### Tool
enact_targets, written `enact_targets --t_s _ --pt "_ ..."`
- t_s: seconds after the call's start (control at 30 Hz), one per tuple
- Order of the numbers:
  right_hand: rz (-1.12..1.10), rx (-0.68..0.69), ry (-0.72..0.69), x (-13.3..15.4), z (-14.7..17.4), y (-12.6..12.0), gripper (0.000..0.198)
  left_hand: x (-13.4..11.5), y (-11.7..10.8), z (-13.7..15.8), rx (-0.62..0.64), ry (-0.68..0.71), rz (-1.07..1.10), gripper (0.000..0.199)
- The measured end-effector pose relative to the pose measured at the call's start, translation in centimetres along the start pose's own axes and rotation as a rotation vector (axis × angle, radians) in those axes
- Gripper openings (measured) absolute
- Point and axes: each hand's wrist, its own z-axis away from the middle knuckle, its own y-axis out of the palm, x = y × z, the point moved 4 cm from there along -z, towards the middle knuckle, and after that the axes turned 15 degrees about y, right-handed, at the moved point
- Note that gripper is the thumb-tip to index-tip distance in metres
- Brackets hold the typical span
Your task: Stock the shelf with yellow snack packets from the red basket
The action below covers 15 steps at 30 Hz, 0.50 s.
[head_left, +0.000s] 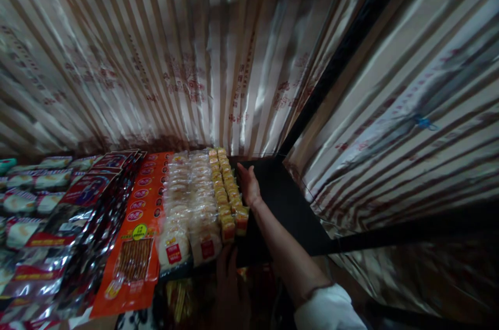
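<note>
My right hand reaches over the black shelf, fingers stretched out and open. Its palm side lies against or very close to the right side of two rows of small yellow-wrapped snack packs. In dim light, my left hand is below the front ends of these rows, at the shelf's front edge. Its fingers point upward and look extended, with nothing visible in them. Just left of the yellow packs stand two rows of clear-wrapped pale round cakes with red labels.
Further left lie orange snack bags, dark red shiny bags and white packs. Striped plastic sheeting hangs behind and to the right. A dark post rises at the back corner. Dim packages show below the shelf.
</note>
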Motion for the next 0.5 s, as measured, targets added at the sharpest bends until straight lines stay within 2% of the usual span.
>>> enact_targets --t_s 0.07,0.13,0.27,0.33,0.4,0.5 --pt "-0.069 -0.068 -0.069 0.4 1.4 -1.6 0.061 -0.4 -0.7 0.0 0.006 0.005 -0.004 0.047" --pt "-0.171 -0.086 -0.097 0.4 3.6 -2.9 0.056 -1.1 -1.5 0.2 0.035 0.068 0.002 0.043" --pt "-0.345 -0.104 -0.035 -1.2 10.0 -5.0 0.043 -2.0 -3.2 2.0 0.107 0.221 0.073 0.031" --pt "-0.360 -0.102 0.011 -2.8 13.4 -5.4 0.038 -1.5 -4.1 3.4 0.130 0.173 0.082 0.027" --pt "-0.340 -0.103 0.017 -4.7 16.7 -5.6 0.033 -0.3 -5.0 4.9 0.138 0.061 0.053 0.026" --pt "-0.136 -0.073 0.074 -8.8 20.3 -5.0 0.032 2.5 -6.6 6.4 0.095 -0.149 -0.022 0.030"
